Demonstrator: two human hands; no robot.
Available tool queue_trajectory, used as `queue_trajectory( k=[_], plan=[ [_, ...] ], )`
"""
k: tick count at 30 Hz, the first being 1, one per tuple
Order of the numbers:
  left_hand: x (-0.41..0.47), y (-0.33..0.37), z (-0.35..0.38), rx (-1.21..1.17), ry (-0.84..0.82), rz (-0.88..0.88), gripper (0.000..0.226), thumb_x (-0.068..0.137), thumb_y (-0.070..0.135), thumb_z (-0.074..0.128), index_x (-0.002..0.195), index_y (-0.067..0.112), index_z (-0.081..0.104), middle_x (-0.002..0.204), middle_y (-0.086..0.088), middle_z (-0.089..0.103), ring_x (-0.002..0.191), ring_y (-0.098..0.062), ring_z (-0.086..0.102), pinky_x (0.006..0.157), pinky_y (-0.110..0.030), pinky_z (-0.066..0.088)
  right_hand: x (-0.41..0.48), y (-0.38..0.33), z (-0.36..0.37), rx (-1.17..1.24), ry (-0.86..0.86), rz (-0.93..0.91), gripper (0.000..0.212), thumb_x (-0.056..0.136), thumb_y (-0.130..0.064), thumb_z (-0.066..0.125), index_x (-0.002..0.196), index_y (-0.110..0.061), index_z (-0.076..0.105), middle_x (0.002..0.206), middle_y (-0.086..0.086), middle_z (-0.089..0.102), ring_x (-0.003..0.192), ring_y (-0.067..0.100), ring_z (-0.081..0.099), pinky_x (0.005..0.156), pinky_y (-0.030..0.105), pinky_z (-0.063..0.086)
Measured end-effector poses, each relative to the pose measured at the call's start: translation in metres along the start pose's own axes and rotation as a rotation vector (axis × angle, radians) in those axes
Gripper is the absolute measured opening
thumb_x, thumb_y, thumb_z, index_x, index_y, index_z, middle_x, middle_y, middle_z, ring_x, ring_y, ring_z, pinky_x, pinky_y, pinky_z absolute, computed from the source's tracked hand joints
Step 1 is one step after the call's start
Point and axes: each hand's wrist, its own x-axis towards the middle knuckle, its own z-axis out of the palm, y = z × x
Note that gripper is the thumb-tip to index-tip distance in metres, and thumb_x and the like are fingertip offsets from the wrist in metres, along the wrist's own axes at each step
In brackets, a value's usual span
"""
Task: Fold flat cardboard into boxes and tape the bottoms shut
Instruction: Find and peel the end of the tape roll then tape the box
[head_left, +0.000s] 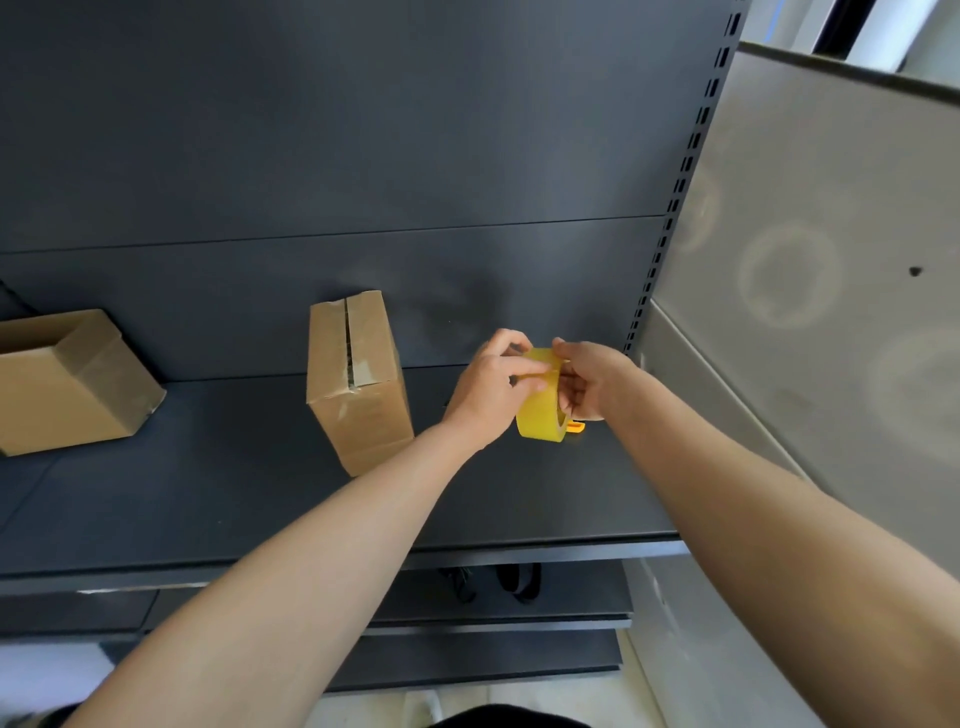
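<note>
Both forearms stretched forward, left grip (491, 384) and right grip (589, 384) close together, pinching one tape roll (540, 422)

The upper part of the tape roll (540, 418) is covered by the left hand (488, 384) and the right hand (595, 379), and its loose end cannot be made out. An orange object (576, 427) behind the roll is mostly concealed. The open box (67, 384) is cut off by the left edge. Dark items (517, 582) under the shelf (260, 493) are too dim to be identified.
</note>
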Motion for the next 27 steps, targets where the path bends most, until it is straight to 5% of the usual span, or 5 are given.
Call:
queue_trajectory(
  k=[6, 10, 22, 25, 27],
  plan=[
    [0.002, 0.006, 0.007, 0.007, -0.082, -0.02, 0.031, 0.09, 0.013, 0.064, 0.12, 0.018, 0.063, 0.112, 0.009, 0.042, 0.096, -0.014, 0.047, 0.082, -0.027, 0.043, 0.003, -0.001, -0.009, -0.077, -0.011, -0.027, 0.034, 0.096, -0.041, 0.051, 0.077, -0.013, 0.054, 0.065, 0.0, 0.051, 0.054, 0.013, 0.045, 0.051, 0.022, 0.04],
    [0.004, 0.007, 0.013, 0.068, -0.101, -0.032, 0.033, 0.089, 0.013, 0.064, 0.121, 0.023, 0.063, 0.11, 0.009, 0.041, 0.09, -0.013, 0.046, 0.08, -0.029, 0.044, 0.005, -0.002, -0.017, -0.104, -0.045, -0.028, 0.025, 0.094, -0.02, 0.041, 0.077, -0.009, 0.057, 0.072, 0.005, 0.058, 0.062, 0.018, 0.05, 0.058, 0.025, 0.042],
    [0.014, 0.006, 0.033, -0.028, -0.139, -0.069, 0.005, 0.082, 0.009, 0.071, 0.084, 0.012, 0.068, 0.098, 0.011, 0.044, 0.078, -0.005, 0.047, 0.074, -0.023, 0.038, 0.016, 0.004, -0.038, -0.105, -0.033, -0.016, 0.026, 0.094, -0.023, 0.048, 0.074, -0.01, 0.058, 0.065, 0.003, 0.057, 0.056, 0.015, 0.049, 0.054, 0.023, 0.041],
    [0.023, 0.013, 0.037, -0.19, -0.079, -0.233, 0.016, 0.08, 0.017, 0.074, 0.088, 0.012, 0.062, 0.1, 0.007, 0.044, 0.086, -0.009, 0.05, 0.078, -0.026, 0.043, 0.016, 0.001, -0.039, -0.078, -0.029, -0.027, 0.025, 0.093, -0.024, 0.051, 0.075, -0.009, 0.059, 0.066, 0.003, 0.057, 0.057, 0.015, 0.051, 0.053, 0.024, 0.042],
    [0.029, 0.019, 0.041, -0.312, -0.025, -0.491, 0.038, 0.079, 0.028, 0.075, 0.106, 0.01, 0.054, 0.115, -0.001, 0.046, 0.102, -0.018, 0.055, 0.088, -0.037, 0.05, 0.016, 0.0, -0.038, -0.014, -0.034, -0.045, 0.024, 0.093, -0.024, 0.052, 0.077, -0.007, 0.059, 0.068, 0.004, 0.057, 0.059, 0.015, 0.052, 0.054, 0.025, 0.043]
  ],
)
